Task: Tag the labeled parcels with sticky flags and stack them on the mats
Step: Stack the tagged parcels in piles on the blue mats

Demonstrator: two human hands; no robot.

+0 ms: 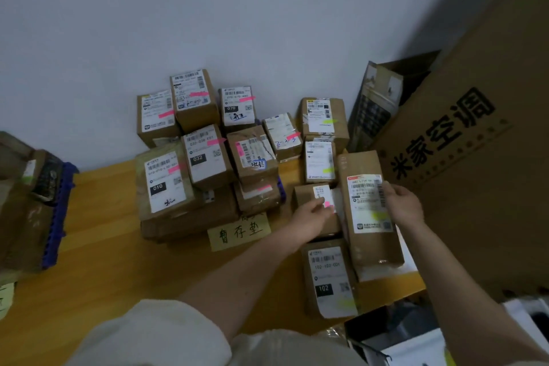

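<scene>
A long cardboard parcel with a white label lies on the right-hand stack. My right hand grips its far right edge. My left hand rests on a smaller parcel just to the left, fingers touching its white label beside a pink sticky flag. In front lies a parcel marked 102 with a yellow-green flag. A big stack of parcels with pink flags fills the middle, against the wall.
A yellow paper sign with handwriting lies in front of the middle stack. A huge cardboard box stands at the right. More parcels sit on a blue mat at the left. The wooden floor spreads between.
</scene>
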